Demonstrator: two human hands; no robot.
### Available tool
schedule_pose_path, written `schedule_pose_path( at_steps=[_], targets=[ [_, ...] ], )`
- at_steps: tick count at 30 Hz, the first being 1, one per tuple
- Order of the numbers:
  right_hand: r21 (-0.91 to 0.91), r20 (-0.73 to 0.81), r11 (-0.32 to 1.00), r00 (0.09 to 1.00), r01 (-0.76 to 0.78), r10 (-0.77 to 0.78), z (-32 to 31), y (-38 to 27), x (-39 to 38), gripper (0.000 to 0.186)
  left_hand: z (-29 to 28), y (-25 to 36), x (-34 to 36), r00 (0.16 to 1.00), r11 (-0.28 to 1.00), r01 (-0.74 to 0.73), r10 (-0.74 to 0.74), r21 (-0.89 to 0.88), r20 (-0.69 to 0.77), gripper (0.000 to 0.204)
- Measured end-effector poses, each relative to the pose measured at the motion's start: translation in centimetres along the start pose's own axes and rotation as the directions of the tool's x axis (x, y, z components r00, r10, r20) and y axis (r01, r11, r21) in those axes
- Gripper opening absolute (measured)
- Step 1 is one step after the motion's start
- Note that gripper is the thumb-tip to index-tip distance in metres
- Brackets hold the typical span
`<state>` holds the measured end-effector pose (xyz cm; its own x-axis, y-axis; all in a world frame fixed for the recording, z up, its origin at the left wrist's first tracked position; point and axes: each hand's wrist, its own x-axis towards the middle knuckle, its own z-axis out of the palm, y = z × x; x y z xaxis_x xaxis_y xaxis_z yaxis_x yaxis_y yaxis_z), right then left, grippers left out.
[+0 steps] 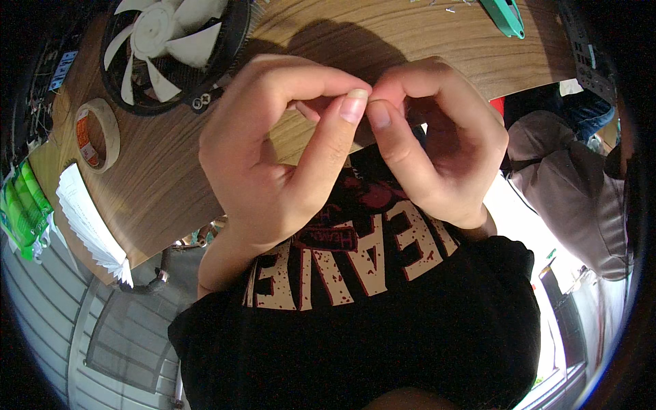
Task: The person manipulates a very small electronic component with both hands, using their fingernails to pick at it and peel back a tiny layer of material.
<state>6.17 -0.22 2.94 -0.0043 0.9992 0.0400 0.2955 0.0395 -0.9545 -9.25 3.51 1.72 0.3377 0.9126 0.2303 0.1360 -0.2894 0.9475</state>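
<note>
Both hands are raised in front of my black printed shirt (355,342), with the fingertips meeting near the upper middle of the view. My left hand (242,147) is closed in a pinch, its thumb pressed toward the index finger. Opposite it, my right hand (471,147) pinches the same way, and the two thumb tips almost touch. Whatever sits between the fingertips, if anything, is too small or too hidden to make out. Beyond my left hand lies a black fan with white blades (152,34) on the wooden table (171,184).
Left of my hands stand a tape roll (108,133), a stack of paper slips (89,219) and a green package (26,212). A small metal piece (202,101) is by the fan. A teal tool (504,19) lies far right, and grey-brown fabric (570,184) shows at right.
</note>
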Motion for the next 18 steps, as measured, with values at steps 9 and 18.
schedule_pose_path(
  at_steps=[9, 18],
  targets=[
    [0.588, 0.052, 0.788, 0.981, -0.182, 0.188, 0.47, -0.15, -0.23, 0.010, 0.03, -0.02, -0.34, 0.999, 0.998, 0.040, -0.039, -0.048, 0.031, 0.009],
    [0.563, 0.016, 0.813, 0.985, -0.151, 0.172, 0.34, 0.37, -0.30, 0.011, 0.12, 0.39, -0.27, 0.999, 0.999, 0.018, -0.017, -0.031, 0.044, 0.011]
  ],
)
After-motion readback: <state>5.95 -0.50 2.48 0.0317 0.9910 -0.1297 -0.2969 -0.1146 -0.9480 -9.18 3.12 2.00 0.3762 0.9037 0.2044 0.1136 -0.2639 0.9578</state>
